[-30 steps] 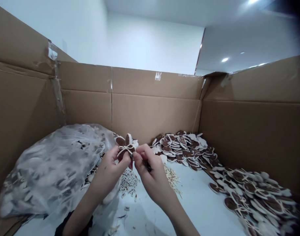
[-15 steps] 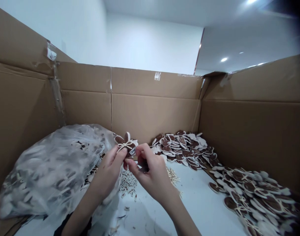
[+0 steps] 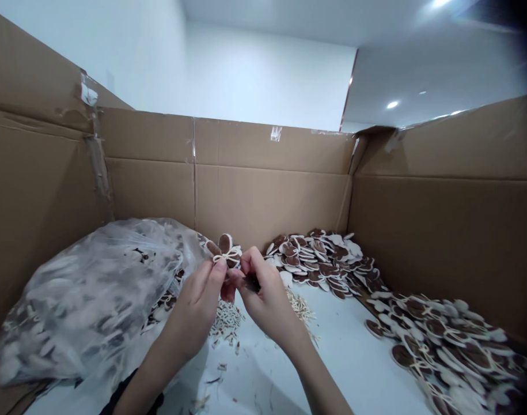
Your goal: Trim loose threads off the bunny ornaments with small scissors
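- Here, two bare forearms reach in from the near edge. The left hand [image 3: 198,305] and right hand [image 3: 267,300] meet mid-view above a white table [image 3: 345,357].
- The left hand's fingers are pinched shut on a small flower-shaped piece [image 3: 224,252]. It is brown with cream edges, has a cream string bow tied across it, and is held upright in the air just above both hands.
- The right hand's fingers are curled closed around a small dark object [image 3: 251,282], too hidden to identify. Its fingertips touch the piece's lower right edge.
- A likely risk: the hold is only a fingertip pinch on a small, flat piece. A tug at the bow could pull it undone, or drop the piece among the pale scraps [image 3: 224,320] lying directly below.
- At near left, a clear plastic bag [image 3: 86,300] lies slumped and full of similar pieces.
- At near right, a loose right heap [image 3: 444,340] of bow-tied pieces spreads along the wall.
- Farther back, right of centre, a far heap [image 3: 319,262] of the same pieces lies against the far wall.
- Tall cardboard walls [image 3: 267,196] enclose the table on the left, far and right sides.
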### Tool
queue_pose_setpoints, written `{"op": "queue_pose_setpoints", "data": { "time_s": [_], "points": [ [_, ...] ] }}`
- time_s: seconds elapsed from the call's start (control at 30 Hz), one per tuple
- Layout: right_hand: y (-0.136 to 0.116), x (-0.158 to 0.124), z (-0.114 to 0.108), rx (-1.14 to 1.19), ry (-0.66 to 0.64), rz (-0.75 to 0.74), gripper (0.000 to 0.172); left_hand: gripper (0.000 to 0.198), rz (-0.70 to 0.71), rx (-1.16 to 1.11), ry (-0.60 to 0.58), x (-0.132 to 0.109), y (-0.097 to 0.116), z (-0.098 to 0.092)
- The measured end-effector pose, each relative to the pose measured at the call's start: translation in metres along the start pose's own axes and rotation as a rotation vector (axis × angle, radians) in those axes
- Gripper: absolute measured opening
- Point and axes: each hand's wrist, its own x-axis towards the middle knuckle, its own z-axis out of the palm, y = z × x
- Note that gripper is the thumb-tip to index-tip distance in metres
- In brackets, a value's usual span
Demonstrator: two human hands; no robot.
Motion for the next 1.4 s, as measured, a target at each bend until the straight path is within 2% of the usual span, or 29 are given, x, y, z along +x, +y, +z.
{"op": "queue_pose_setpoints", "data": {
  "time_s": [0.13, 0.27, 0.37, 0.5, 0.63, 0.8, 0.97, 1.07, 1.2, 1.4],
  "points": [
    [0.003, 0.001, 0.001, -0.114, 0.015, -0.046, 0.016, 0.038, 0.026, 0.022, -0.031, 0.0, -0.001, 0.001],
    [0.006, 0.002, 0.002, -0.23, 0.134, -0.19, 0.02, 0.038, 0.022, 0.044, -0.05, 0.0, -0.004, 0.003],
    [0.004, 0.001, 0.002, -0.106, 0.126, -0.246, 0.023, 0.039, 0.02, 0.022, -0.075, 0.0, -0.006, 0.003],
    [-0.001, -0.002, 0.001, 0.074, 0.088, -0.213, 0.027, 0.039, 0.039, -0.029, -0.113, 0.001, -0.006, 0.001],
    [-0.004, -0.003, 0.0, 0.029, 0.115, -0.2, 0.029, 0.032, 0.038, -0.067, -0.117, 0.001, -0.005, 0.001],
    [-0.008, -0.006, -0.002, -0.001, 0.108, -0.234, 0.025, 0.029, -0.054, -0.238, -0.098, -0.004, -0.002, 0.007],
    [-0.016, -0.015, -0.001, 0.312, 0.091, -0.139, 0.032, 0.025, -0.14, -0.475, -0.082, -0.014, 0.001, 0.01],
    [-0.017, -0.02, 0.004, 0.575, 0.056, -0.081, 0.034, 0.031, -0.153, -0.562, -0.166, -0.019, 0.0, 0.006],
    [-0.014, -0.025, 0.011, 0.883, -0.013, -0.076, 0.031, 0.035, -0.199, -0.63, -0.273, -0.021, -0.002, -0.001],
    [-0.016, -0.027, 0.017, 1.026, -0.029, -0.086, 0.03, 0.029, -0.217, -0.609, -0.288, -0.022, -0.001, -0.005]
  ]
}}
